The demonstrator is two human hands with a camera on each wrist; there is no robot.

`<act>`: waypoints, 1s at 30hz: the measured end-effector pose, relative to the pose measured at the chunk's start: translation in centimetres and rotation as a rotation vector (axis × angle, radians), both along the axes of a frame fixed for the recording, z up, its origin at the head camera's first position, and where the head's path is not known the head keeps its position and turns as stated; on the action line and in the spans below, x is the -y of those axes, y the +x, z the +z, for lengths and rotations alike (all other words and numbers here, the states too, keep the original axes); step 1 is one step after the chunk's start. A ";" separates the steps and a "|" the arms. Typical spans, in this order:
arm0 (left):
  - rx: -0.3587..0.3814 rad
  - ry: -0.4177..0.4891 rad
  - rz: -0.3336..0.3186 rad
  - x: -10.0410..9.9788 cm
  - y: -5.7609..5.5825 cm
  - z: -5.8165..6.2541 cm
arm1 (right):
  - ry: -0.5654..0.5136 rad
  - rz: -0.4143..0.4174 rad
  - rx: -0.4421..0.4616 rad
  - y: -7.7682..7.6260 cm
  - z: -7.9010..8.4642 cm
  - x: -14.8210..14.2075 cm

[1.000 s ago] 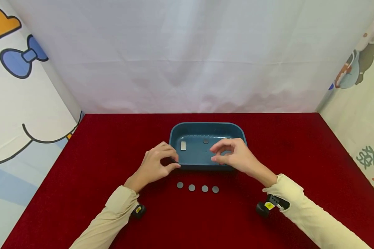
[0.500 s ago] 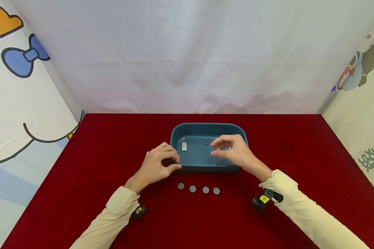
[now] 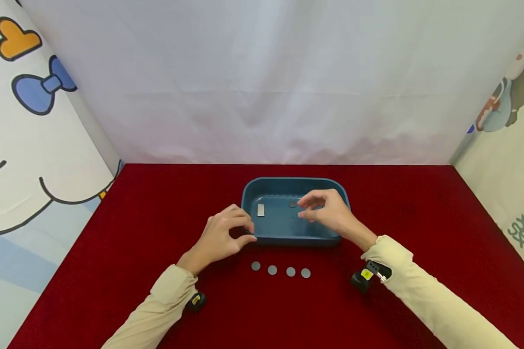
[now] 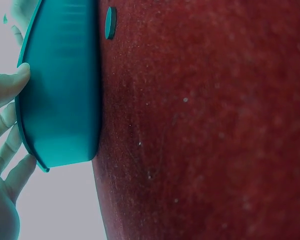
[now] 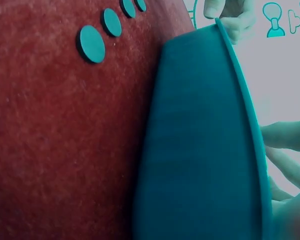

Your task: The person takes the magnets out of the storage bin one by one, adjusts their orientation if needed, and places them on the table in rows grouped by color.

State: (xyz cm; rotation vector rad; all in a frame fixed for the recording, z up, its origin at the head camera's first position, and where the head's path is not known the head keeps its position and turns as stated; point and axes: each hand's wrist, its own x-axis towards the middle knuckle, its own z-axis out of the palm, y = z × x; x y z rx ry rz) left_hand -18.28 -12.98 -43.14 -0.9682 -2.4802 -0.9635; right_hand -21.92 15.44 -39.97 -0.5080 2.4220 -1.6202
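The left hand [image 3: 222, 236] pinches the blue tray [image 3: 279, 226] by its near-left corner; the right hand [image 3: 329, 211], loosely parted, seemingly empty, hangs above; a disc [image 3: 293, 204] inside lies just left of this nearer hand.

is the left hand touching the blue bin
Touching. The left wrist view shows the left hand gripping the blue bin by its rim, with the thumb lapped over the edge.

Head view looks forward, down; near wrist views share the tray [image 4: 62, 95].
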 end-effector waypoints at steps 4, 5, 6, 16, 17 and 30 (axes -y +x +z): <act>-0.005 0.011 -0.003 0.0 -0.1 0.1 | -0.001 -0.012 -0.001 -0.5 -0.1 0.2; -0.002 0.011 -0.003 0.0 -0.1 0.1 | -0.002 -0.013 0.001 -0.6 0.0 0.3; 0.002 0.009 -0.002 0.0 -0.1 0.1 | -0.002 -0.013 0.003 -0.7 -0.1 0.4; 0.009 -0.006 0.015 -0.1 0.0 -0.1 | 0.061 -0.037 0.027 -1.8 -0.7 1.2; 0.006 -0.006 0.015 0.0 0.0 -0.1 | 0.072 -0.042 0.027 -1.9 -0.8 1.2; 0.001 0.008 0.004 -0.1 -0.1 -0.1 | 0.170 -0.109 0.062 -3.2 -1.3 1.9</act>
